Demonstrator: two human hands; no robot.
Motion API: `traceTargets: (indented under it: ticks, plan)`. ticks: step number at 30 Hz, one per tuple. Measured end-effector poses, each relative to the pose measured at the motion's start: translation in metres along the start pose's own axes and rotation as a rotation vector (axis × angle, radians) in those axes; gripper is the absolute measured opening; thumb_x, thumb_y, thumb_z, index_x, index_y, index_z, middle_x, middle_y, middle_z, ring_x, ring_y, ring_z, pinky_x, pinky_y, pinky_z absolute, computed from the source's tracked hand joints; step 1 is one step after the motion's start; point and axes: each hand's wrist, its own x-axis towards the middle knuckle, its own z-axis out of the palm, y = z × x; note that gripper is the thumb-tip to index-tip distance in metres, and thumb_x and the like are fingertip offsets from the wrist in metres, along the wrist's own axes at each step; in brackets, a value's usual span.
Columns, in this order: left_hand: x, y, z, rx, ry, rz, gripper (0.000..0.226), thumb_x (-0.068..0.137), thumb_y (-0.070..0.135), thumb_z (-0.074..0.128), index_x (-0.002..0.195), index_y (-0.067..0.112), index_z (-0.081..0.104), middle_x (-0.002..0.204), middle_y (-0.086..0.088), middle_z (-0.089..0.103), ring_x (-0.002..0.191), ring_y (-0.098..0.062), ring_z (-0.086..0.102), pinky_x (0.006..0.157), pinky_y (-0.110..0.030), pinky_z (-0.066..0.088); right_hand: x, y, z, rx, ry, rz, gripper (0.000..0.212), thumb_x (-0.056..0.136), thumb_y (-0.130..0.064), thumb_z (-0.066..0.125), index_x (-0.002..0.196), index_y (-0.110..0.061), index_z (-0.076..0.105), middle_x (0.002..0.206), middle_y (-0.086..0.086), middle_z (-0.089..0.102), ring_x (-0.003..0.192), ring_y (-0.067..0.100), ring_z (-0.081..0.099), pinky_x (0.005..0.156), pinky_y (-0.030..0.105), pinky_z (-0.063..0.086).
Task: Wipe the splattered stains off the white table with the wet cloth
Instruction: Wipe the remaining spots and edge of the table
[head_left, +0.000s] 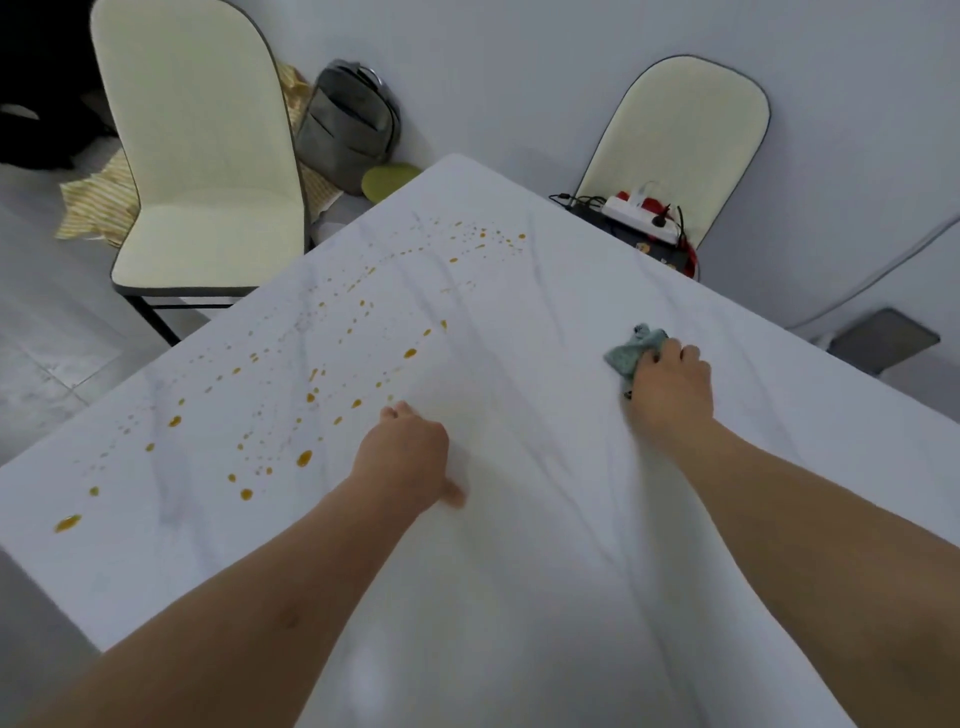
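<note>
The right hand was down on the white table, fingers curled over a bunched blue-green cloth, pinning it flat against the marble-veined top. The cloth poked out past the knuckles on the far side, well to the right of the mess. And what a mess it was: orange-yellow stains lay scattered in long dotted arcs across the left half of the table, from a fat blob near the near-left edge right up toward the far corner. None of them touched the cloth.

The left hand sat on the tabletop just beside the nearest drops, fingers tucked under and out of sight, thumb stretched back along the surface, gripping nothing. Both bare forearms reached in from the bottom of the view.

Beyond the table, a cream chair stood off the left side, with a grey backpack leaning on the wall behind it. A second cream chair at the far side carried a white power strip and cables.
</note>
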Motion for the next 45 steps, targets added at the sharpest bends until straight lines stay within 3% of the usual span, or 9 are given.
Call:
traceTargets:
  ticks: [5, 10, 16, 19, 22, 25, 29, 35, 45]
  plan:
    - [0.001, 0.001, -0.003, -0.012, -0.017, 0.002, 0.097, 0.060, 0.061, 0.088, 0.132, 0.003, 0.059, 0.143, -0.030, 0.044, 0.133, -0.043, 0.044, 0.102, -0.047, 0.047, -0.020, -0.051, -0.013, 0.274, 0.039, 0.043, 0.036, 0.088, -0.022, 0.048, 0.120, -0.008, 0.057, 0.126, 0.018, 0.052, 0.109, 0.038, 0.046, 0.092, 0.046, 0.038]
    - [0.000, 0.002, -0.003, 0.017, -0.006, -0.007, 0.092, 0.061, 0.064, 0.086, 0.128, 0.005, 0.062, 0.141, -0.029, 0.047, 0.129, -0.042, 0.048, 0.099, -0.045, 0.048, -0.043, -0.105, -0.040, 0.549, -0.018, -0.259, 0.027, 0.090, -0.011, 0.049, 0.114, -0.008, 0.062, 0.122, 0.013, 0.057, 0.112, 0.031, 0.054, 0.090, 0.040, 0.046]
    - [-0.002, 0.003, -0.003, 0.023, -0.007, -0.015, 0.084, 0.061, 0.067, 0.084, 0.120, 0.010, 0.065, 0.142, -0.024, 0.048, 0.129, -0.037, 0.049, 0.094, -0.042, 0.049, -0.038, -0.119, -0.095, 1.118, -0.287, -0.126, 0.024, 0.091, -0.010, 0.044, 0.071, -0.010, 0.058, 0.068, 0.003, 0.054, 0.063, 0.018, 0.047, 0.055, 0.030, 0.033]
    - [-0.003, 0.002, -0.001, 0.011, 0.010, -0.009, 0.082, 0.062, 0.067, 0.084, 0.119, 0.010, 0.065, 0.140, -0.024, 0.049, 0.129, -0.037, 0.048, 0.094, -0.041, 0.049, -0.023, -0.087, -0.089, 0.924, -0.260, -0.044, 0.023, 0.091, -0.011, 0.043, 0.073, -0.015, 0.056, 0.074, 0.001, 0.054, 0.076, 0.024, 0.052, 0.056, 0.028, 0.034]
    - [-0.002, 0.001, 0.000, 0.015, 0.001, -0.010, 0.082, 0.063, 0.066, 0.084, 0.117, 0.008, 0.064, 0.142, -0.025, 0.047, 0.131, -0.039, 0.046, 0.096, -0.044, 0.049, -0.019, -0.064, -0.064, 0.669, -0.075, 0.057, 0.029, 0.096, -0.022, 0.042, 0.117, -0.011, 0.059, 0.116, 0.008, 0.057, 0.107, 0.030, 0.055, 0.082, 0.036, 0.047]
    - [-0.004, 0.000, 0.000, 0.021, -0.001, -0.015, 0.083, 0.063, 0.065, 0.084, 0.119, 0.007, 0.064, 0.144, -0.026, 0.046, 0.133, -0.039, 0.045, 0.097, -0.045, 0.048, -0.027, -0.090, -0.037, 0.677, -0.012, -0.156, 0.036, 0.101, -0.033, 0.036, 0.124, -0.011, 0.053, 0.129, 0.011, 0.053, 0.122, 0.033, 0.051, 0.098, 0.042, 0.043]
    - [-0.004, 0.002, 0.000, 0.035, 0.033, -0.005, 0.091, 0.062, 0.072, 0.080, 0.126, 0.010, 0.062, 0.134, -0.020, 0.054, 0.126, -0.035, 0.050, 0.095, -0.040, 0.048, -0.053, -0.165, -0.023, 0.504, -0.109, -0.186, 0.067, 0.103, -0.047, 0.023, 0.158, -0.010, 0.016, 0.167, 0.013, 0.008, 0.154, 0.031, 0.005, 0.123, 0.053, 0.009]
    - [-0.006, 0.003, 0.000, 0.097, 0.045, 0.013, 0.097, 0.068, 0.076, 0.073, 0.138, 0.012, 0.053, 0.124, -0.011, 0.059, 0.121, -0.028, 0.052, 0.092, -0.036, 0.049, -0.058, -0.182, -0.036, 0.406, -0.090, -0.527, 0.066, 0.105, -0.047, 0.021, 0.161, -0.017, 0.007, 0.169, -0.002, -0.002, 0.155, 0.016, -0.004, 0.123, 0.053, 0.005]
    - [-0.012, 0.030, -0.018, 0.309, -0.124, -0.052, 0.065, 0.077, 0.062, 0.076, 0.120, 0.014, 0.064, 0.111, -0.006, 0.056, 0.112, -0.030, 0.058, 0.093, -0.043, 0.051, -0.018, 0.009, 0.027, 0.460, -0.142, -0.065, 0.070, 0.102, -0.051, 0.008, 0.161, -0.014, 0.004, 0.169, 0.003, -0.001, 0.155, 0.020, -0.004, 0.124, 0.053, 0.005]
